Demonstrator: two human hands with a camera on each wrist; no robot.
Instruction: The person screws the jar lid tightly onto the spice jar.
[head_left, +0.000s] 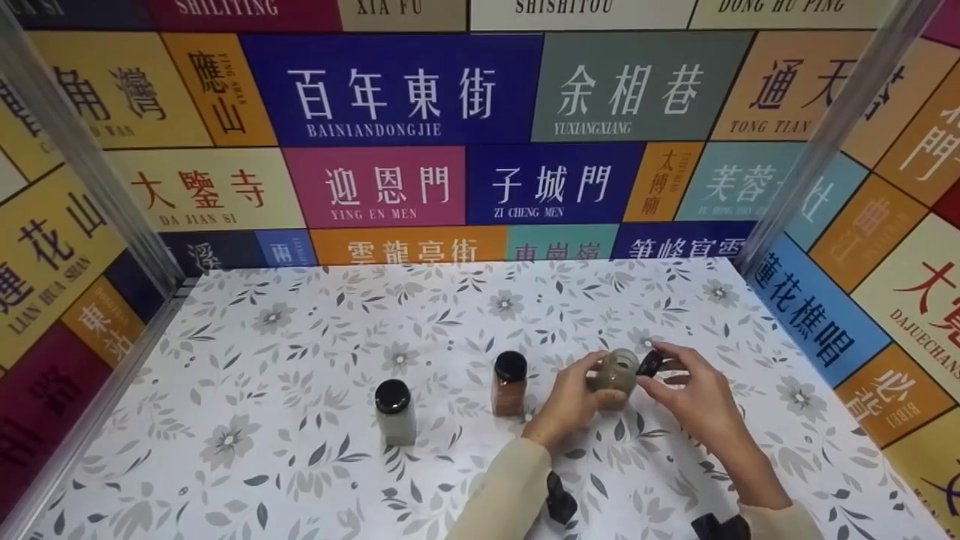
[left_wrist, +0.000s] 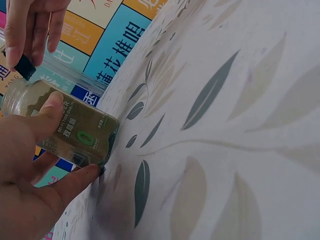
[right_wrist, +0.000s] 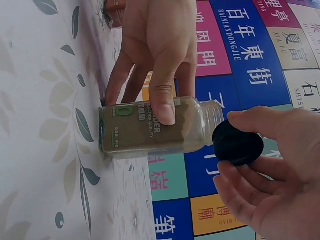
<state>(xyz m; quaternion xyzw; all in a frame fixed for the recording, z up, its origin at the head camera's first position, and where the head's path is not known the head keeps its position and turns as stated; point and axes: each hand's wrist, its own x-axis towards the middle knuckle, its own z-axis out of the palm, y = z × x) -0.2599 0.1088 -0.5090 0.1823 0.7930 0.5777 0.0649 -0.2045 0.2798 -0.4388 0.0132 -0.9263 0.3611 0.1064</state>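
My left hand (head_left: 576,395) grips a clear spice jar (right_wrist: 175,127) around its sides, with the thumb over the label. Brownish-green powder fills most of the jar, and its threaded glass mouth is uncovered. Between the thumb and fingers of my right hand (head_left: 694,386) is a black lid (right_wrist: 238,143), tilted on edge right beside the jar's mouth. In the left wrist view the jar's base is close to the tabletop, and the lid (left_wrist: 24,67) shows at the upper left.
Left of my hands stands a black-capped jar of reddish-brown contents (head_left: 510,386). Farther left is another black-capped jar with pale contents (head_left: 396,412). A floral cloth (head_left: 315,345) covers the table, and colourful sign-printed panels (head_left: 390,90) rise behind and at both sides.
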